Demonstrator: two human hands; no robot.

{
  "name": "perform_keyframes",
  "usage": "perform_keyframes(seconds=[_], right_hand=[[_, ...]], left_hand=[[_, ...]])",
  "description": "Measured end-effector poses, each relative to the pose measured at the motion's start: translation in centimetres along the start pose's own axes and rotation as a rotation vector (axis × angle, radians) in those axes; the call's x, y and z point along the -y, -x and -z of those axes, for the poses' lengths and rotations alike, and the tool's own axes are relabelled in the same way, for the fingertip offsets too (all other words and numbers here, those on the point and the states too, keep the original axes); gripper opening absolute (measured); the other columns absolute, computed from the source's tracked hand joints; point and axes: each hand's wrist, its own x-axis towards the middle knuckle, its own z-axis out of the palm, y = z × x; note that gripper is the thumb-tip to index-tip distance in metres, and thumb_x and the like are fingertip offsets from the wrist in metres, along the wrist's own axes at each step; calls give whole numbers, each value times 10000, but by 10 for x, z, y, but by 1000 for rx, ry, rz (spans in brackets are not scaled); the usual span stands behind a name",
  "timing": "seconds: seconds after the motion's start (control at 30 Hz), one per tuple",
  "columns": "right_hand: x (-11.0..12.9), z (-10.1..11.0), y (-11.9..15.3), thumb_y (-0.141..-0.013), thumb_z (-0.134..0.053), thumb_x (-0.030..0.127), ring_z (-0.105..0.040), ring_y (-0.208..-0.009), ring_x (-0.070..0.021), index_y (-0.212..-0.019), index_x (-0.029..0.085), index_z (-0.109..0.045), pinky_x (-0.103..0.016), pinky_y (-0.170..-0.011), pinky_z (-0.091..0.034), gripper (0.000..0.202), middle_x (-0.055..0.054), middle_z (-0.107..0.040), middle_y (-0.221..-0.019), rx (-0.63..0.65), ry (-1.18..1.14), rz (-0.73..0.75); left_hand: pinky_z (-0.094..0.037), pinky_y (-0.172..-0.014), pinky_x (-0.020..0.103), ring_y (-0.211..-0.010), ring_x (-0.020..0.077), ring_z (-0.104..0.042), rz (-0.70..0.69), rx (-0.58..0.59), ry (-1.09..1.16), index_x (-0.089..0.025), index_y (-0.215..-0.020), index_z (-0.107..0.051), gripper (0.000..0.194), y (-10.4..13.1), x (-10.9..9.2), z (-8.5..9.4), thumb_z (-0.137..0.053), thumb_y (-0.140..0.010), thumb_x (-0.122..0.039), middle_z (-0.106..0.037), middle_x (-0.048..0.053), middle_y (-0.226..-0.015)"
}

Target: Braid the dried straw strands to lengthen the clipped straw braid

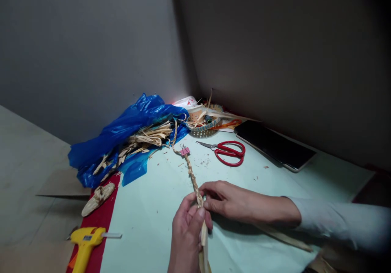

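Note:
A braided straw cord (192, 174) runs across the pale green table (152, 208) from a pile of dry husk strips (146, 136) toward me. A pink binder clip (185, 150) is clamped on it partway along. My left hand (187, 234) pinches the near end of the braid, with loose flat strips hanging below the fingers. My right hand (232, 202) comes in from the right and grips the braid just beside the left fingertips. Both hands close on the same spot.
A blue plastic bag (122, 132) lies under the husk strips. Red scissors (227, 151) and a dark tablet (275, 145) sit behind the hands. A small woven basket (203, 126) stands in the corner. A yellow glue gun (85, 244) and a woven straw piece (97, 199) lie left.

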Motion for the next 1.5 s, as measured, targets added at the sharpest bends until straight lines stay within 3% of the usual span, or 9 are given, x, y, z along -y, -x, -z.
perform_keyframes(seconds=[0.1, 0.2, 0.37, 0.67, 0.87, 1.0, 1.2, 1.33, 1.5], right_hand=[[-1, 4, 2, -896, -499, 266, -536, -642, -135, -991, 115, -640, -226, -582, -409, 227, -24, -651, -737, 40, -12, 14], [-1, 9, 6, -893, -485, 245, -515, -634, -122, -913, 121, -658, -218, -574, -389, 213, -23, -641, -745, 62, 61, 63], [-3, 11, 11, -907, -453, 222, -545, -673, -130, -875, 140, -660, -228, -622, -392, 225, -36, -663, -777, 6, 158, 79], [-2, 14, 11, -938, -481, 325, -560, -692, -131, -843, 173, -555, -222, -616, -399, 194, -13, -674, -775, 80, 12, 40], [-7, 8, 6, -932, -453, 230, -584, -705, -116, -780, 178, -505, -208, -655, -417, 169, 2, -659, -742, 85, -98, 91], [-9, 3, 7, -895, -470, 193, -530, -594, -93, -737, 183, -488, -187, -550, -381, 160, 26, -629, -668, 17, -60, 49], [-10, -1, 8, -837, -539, 196, -492, -572, -100, -740, 188, -508, -187, -499, -338, 102, 31, -617, -634, -79, -32, 22], [-10, -2, 6, -856, -527, 227, -553, -592, -119, -758, 181, -512, -199, -527, -379, 109, 11, -627, -640, -16, -212, 6], [-13, -4, 4, -879, -529, 273, -591, -636, -129, -779, 168, -546, -209, -603, -428, 146, -2, -640, -646, -1, -346, -8]], left_hand=[[-157, -406, 183, -406, 41, -279, 17, 18, -41, -184, -1165, -464, 550, 0, -2, 1, -741, -742, -400, -571, -51, -554], [-133, -398, 199, -393, 40, -238, 23, 36, -89, -197, -1151, -419, 549, -2, -2, 3, -727, -748, -409, -571, -57, -550], [-235, -477, 207, -477, 72, -363, -48, 7, -183, -183, -1086, -444, 461, -4, 3, 1, -703, -772, -400, -560, -47, -559], [-316, -539, 225, -556, 110, -473, -56, -48, -209, -189, -1124, -420, 477, 0, 4, -5, -683, -788, -400, -570, -40, -605], [-383, -587, 235, -584, 129, -500, -110, -85, -333, -195, -1144, -417, 433, -1, 13, -2, -624, -822, -399, -571, -41, -613], [-416, -600, 258, -624, 166, -586, -161, -87, -448, -209, -1168, -424, 400, 1, 15, -1, -562, -855, -417, -646, -11, -675], [-417, -607, 264, -622, 176, -605, -256, -52, -765, -204, -898, -590, 224, 6, -1, 0, -488, -900, -404, -709, 25, -708], [-404, -589, 246, -589, 163, -607, -302, -84, -887, -219, -765, -574, 205, 8, -6, -4, -471, -903, -329, -679, -3, -652], [-399, -592, 228, -536, 138, -577, -360, -133, -942, -231, -737, -537, 210, 12, -3, -11, -444, -916, -292, -641, -33, -605]])
